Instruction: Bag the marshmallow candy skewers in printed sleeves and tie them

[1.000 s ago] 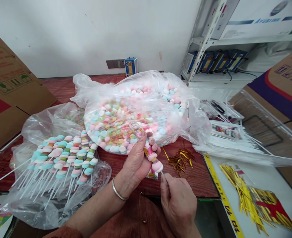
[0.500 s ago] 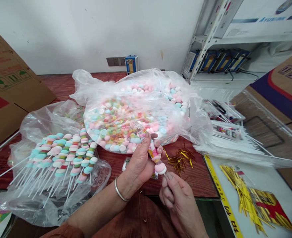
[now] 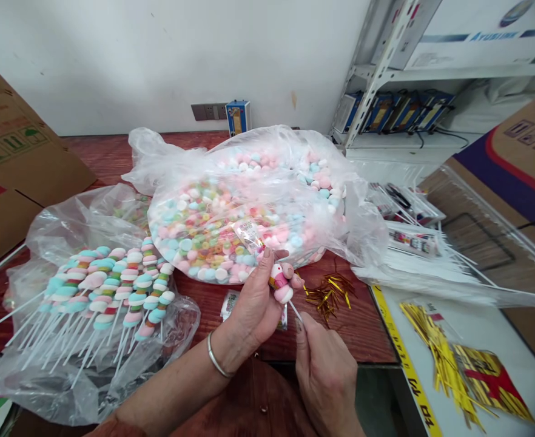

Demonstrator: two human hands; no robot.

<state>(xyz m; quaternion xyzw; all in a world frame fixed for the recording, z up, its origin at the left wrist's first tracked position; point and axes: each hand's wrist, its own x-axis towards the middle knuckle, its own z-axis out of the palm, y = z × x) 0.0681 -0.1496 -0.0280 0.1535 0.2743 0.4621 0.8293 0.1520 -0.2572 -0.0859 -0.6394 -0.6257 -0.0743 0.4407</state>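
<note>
- Lower left of the frame: heap of loaded skewers (image 3: 113, 285) on see-through plastic (image 3: 188, 312), sticks toward the near edge. Seem loosely stacked; a brush from the forearm could set one sliding.
- Centre, a little low: left hand (image 3: 256, 306), thumb and fingers closed round a candy skewer (image 3: 283, 295). Candy looks soft; too firm a squeeze could dent it.
- Just up-left of those fingertips: printed end of a wrapper (image 3: 248, 235), seen against the big bag (image 3: 171, 161). Film looks thin; a crooked push on the stick could crease or split it.
- Right of centre, low: right hand (image 3: 326, 358), thumb and forefinger pinched on the white stick (image 3: 295, 311). Sideways force could bend it or loosen the candy.
- Just right of the left fingers: gold ties (image 3: 329, 297), loose tangle; a stray knuckle could scatter them.
- Look of the skewer: between both hands, tilted, stick running down to the right. Rounded pink-and-white lump at its lower end; pink and yellow show between fingers. Rest hidden; cannot tell the wrapper's reach.
</note>
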